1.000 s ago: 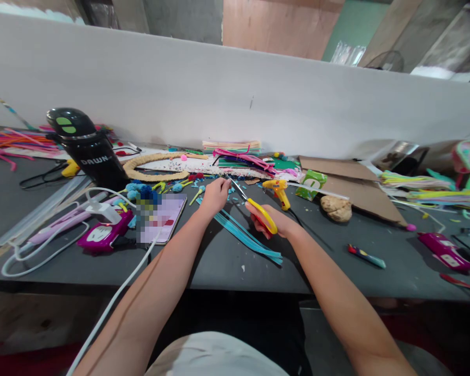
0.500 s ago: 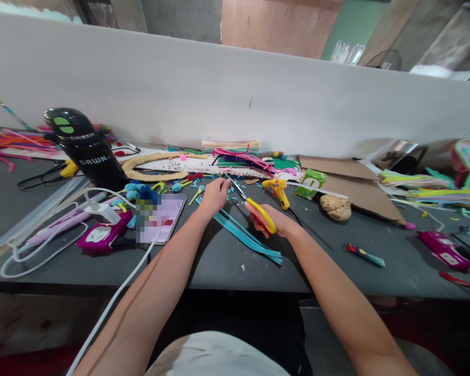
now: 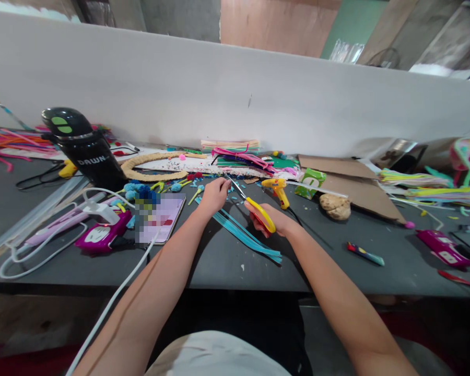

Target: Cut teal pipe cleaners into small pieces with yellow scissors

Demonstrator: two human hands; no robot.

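My right hand (image 3: 272, 219) grips yellow-and-red-handled scissors (image 3: 258, 210), blades pointing up-left toward my left hand (image 3: 214, 194). The left hand's fingers are pinched together near the blade tips, on something too small to make out. A bundle of light-blue pipe cleaners (image 3: 246, 235) lies on the dark table (image 3: 227, 266) between and under the hands. Small blue scraps are scattered just beyond the fingers.
A yellow glue gun (image 3: 277, 189) lies right of the scissors. A phone (image 3: 160, 216), a magenta device (image 3: 102, 235) with white cable, and a black bottle (image 3: 84, 149) sit at left. Cardboard (image 3: 352, 183), a green tape dispenser (image 3: 310, 183) and pipe cleaner piles (image 3: 434, 190) lie right. A white partition stands behind.
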